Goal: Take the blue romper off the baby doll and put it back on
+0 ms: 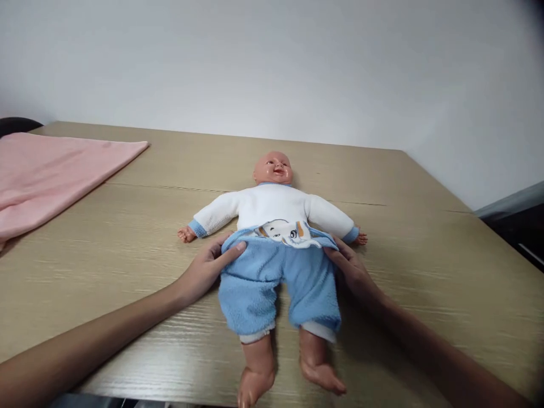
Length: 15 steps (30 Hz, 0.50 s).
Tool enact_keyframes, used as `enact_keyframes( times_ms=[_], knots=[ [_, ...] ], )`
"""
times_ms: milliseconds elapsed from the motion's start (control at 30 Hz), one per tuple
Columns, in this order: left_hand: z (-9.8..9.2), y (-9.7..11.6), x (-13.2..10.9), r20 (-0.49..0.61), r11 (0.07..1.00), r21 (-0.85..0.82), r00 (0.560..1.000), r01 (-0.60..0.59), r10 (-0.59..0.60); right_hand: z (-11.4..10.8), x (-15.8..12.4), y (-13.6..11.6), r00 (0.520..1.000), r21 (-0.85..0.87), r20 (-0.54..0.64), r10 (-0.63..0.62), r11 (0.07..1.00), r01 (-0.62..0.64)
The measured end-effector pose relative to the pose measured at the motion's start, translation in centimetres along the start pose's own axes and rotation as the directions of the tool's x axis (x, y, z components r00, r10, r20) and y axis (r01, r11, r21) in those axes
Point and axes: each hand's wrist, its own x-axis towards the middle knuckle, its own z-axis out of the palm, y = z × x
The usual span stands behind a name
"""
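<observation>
A baby doll [273, 168] lies on its back on the table, head away from me and bare feet near the front edge. It wears a white top [274, 203] with blue cuffs and collar, and fuzzy blue pants [251, 283]. At the waist, my left hand [215, 258] grips the pants on the left side, thumb on top and fingers behind. On the other side my right hand [349, 263] pinches the waistband. Between my hands the hem of the top, with a printed cartoon face, is bunched at the waistband.
A pink cloth [59, 175] lies spread on the left part of the wooden table [429, 272]. Behind the table stands a pale wall [272, 68]. Dark objects show beyond the table's left and right edges.
</observation>
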Motion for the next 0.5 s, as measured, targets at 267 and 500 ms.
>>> enact_keyframes(
  times_ms=[267, 500],
  knots=[
    [-0.4, 1.6, 3.1, -0.142, 0.984, 0.085, 0.976, -0.155, 0.166, 2.3, 3.8, -3.6, 0.988, -0.156, 0.061, -0.145, 0.976, 0.153],
    [-1.8, 2.1, 5.3, 0.051, 0.988, -0.123, 0.995, 0.089, -0.083, 1.9, 7.5, -2.2, 0.992, -0.067, 0.047, -0.119, 0.990, 0.122]
  ],
)
